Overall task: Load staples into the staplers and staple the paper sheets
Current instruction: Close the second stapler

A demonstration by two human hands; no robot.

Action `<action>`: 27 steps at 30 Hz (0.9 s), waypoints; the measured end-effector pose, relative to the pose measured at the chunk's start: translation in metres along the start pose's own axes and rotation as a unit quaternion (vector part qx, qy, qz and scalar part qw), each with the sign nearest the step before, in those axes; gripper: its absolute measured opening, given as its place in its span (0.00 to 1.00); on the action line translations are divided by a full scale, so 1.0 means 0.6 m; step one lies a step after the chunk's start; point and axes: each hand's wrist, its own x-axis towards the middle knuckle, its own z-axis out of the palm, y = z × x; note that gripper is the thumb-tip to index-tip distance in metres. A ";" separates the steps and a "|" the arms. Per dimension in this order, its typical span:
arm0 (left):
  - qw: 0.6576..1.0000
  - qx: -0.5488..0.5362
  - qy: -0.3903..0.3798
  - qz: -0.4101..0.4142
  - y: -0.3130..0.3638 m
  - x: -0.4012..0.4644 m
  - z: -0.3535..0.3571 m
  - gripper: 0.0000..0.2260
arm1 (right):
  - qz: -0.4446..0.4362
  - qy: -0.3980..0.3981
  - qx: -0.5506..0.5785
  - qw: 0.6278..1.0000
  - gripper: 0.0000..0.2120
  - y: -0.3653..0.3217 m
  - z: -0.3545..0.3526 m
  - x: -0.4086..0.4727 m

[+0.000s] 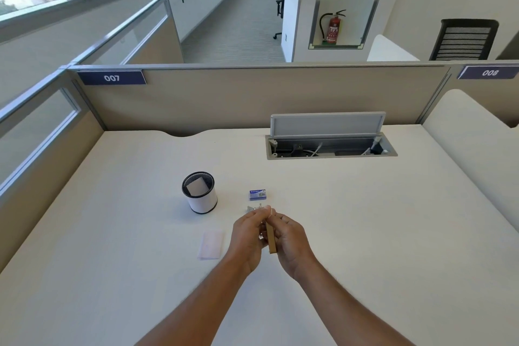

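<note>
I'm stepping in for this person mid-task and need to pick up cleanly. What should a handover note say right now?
Left hand and right hand: both raised just above the desk, closed together around a small tan stapler; whether it is open cannot be told.
Staple box: blue, on the desk just beyond the hands.
Loose metal bits, probably staples, lie between the box and the hands.
Paper sheets: a small pale stack flat on the desk, left of the hands.
Mesh pen cup: farther left, holds a white card.
Done: stapler picked up.
Left: loading apparently under way; no staple can be made out in the sheets.
</note>
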 end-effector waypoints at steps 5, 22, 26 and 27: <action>1.000 -0.008 0.000 -0.002 0.001 0.001 0.002 0.12 | -0.001 0.001 -0.001 1.000 0.14 -0.001 0.000 0.001; 1.000 -0.028 0.004 -0.001 0.007 -0.004 0.010 0.11 | -0.011 0.005 -0.015 1.000 0.15 0.003 -0.004 0.010; 0.999 -0.032 0.005 -0.002 0.009 -0.006 0.012 0.11 | -0.014 0.002 -0.014 1.000 0.14 0.004 -0.007 0.013; 0.999 -0.032 0.006 -0.002 0.009 -0.006 0.012 0.11 | -0.014 0.002 -0.016 1.000 0.14 0.004 -0.008 0.014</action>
